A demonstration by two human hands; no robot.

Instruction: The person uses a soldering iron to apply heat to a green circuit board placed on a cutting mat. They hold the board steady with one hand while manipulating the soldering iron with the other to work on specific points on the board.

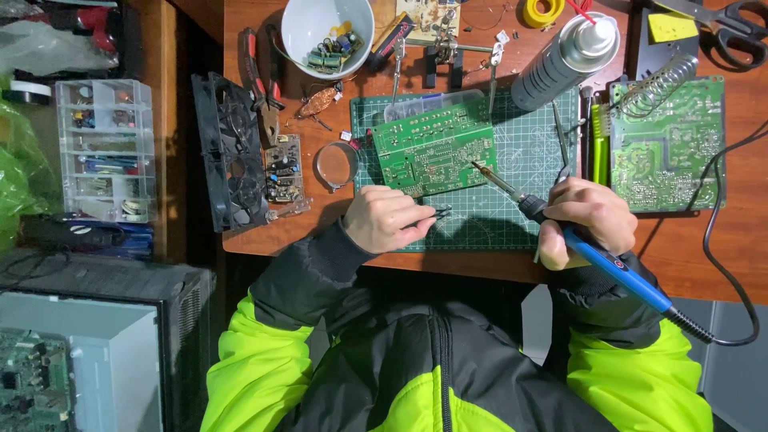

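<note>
My right hand grips a blue-handled soldering iron; its metal tip touches the lower right edge of a green circuit board lying on a green cutting mat. My left hand rests on the mat's near edge, pinching dark tweezers that point right, just below the board. The iron's black cable loops off to the right.
A second green circuit board with a coil iron stand lies right. A white bowl of components, grey spray can, pliers, black fan, small board, magnifier, scissors and parts organizer surround the mat.
</note>
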